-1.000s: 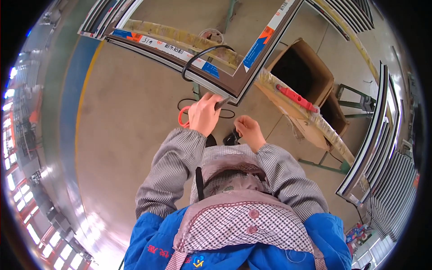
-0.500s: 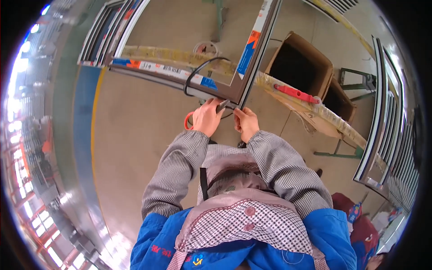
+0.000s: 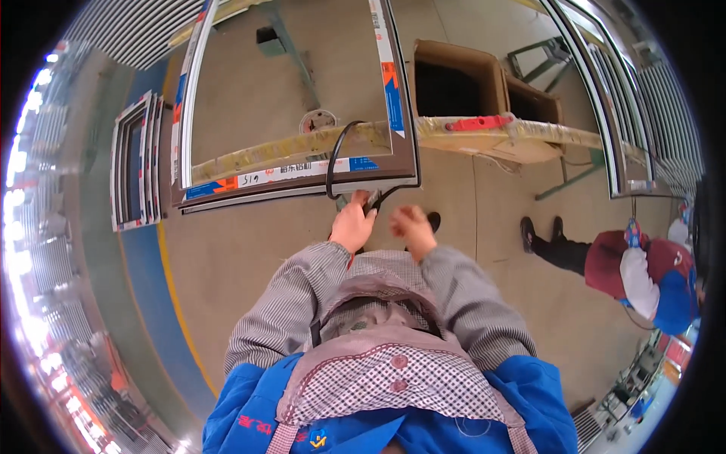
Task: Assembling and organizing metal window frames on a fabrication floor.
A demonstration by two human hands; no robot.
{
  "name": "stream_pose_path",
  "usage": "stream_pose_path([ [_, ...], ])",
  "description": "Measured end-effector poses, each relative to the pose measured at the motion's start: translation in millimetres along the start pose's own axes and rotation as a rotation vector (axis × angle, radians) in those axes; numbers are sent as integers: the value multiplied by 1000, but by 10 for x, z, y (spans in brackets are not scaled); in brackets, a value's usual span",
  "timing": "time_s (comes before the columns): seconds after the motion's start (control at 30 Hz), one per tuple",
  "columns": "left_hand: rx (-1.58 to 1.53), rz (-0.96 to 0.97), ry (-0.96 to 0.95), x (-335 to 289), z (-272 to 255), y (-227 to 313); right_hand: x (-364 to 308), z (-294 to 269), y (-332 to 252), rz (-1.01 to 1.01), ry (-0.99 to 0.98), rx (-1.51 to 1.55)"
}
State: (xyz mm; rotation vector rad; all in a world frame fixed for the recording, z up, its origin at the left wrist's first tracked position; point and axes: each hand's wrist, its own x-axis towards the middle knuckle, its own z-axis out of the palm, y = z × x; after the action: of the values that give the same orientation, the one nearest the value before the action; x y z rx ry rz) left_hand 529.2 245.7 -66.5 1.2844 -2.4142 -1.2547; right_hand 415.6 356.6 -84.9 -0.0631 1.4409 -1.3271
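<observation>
A brown window frame (image 3: 302, 178), with white, blue and orange protective tape, lies in front of me. A black rubber strip (image 3: 333, 155) loops over its near side, and its end runs along the edge toward the near right corner. My left hand (image 3: 352, 225) is just below that edge, closed round scissors; their grey blades (image 3: 372, 200) show by the fingertips beside the strip, and the handles are mostly hidden. Apart from the frame, to the right of my left hand, is my right hand (image 3: 413, 228), its fingers curled and slightly blurred. Whatever it may hold is hidden.
A wrapped yellowish beam (image 3: 529, 130) carries a red tool (image 3: 479, 122). Open cardboard boxes (image 3: 457, 79) stand beyond it. More frames (image 3: 138, 163) are stacked at left, and others (image 3: 631, 163) stand at right. Another person (image 3: 639, 265) is at the right.
My right hand has drawn away from the frame's corner. My left hand stays near the edge with the scissors, slightly lower in view. The view has turned, bringing the other person into fuller sight.
</observation>
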Motion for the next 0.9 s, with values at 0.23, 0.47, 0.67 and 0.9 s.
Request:
stream_pose_path([
  [0.23, -609, -229, -327, 100, -78, 135, -632, 689, 418, 36, -247, 331],
  [0.47, -182, 176, -388, 73, -717, -401, -948, 413, 653, 2, -58, -209],
  [0.67, 279, 53, -142, -204, -1407, -666, -874, 704, 623, -62, -98, -731],
  [0.9, 473, 123, 42, -222, -1400, -798, -555, 1116, 565, -30, -58, -672],
])
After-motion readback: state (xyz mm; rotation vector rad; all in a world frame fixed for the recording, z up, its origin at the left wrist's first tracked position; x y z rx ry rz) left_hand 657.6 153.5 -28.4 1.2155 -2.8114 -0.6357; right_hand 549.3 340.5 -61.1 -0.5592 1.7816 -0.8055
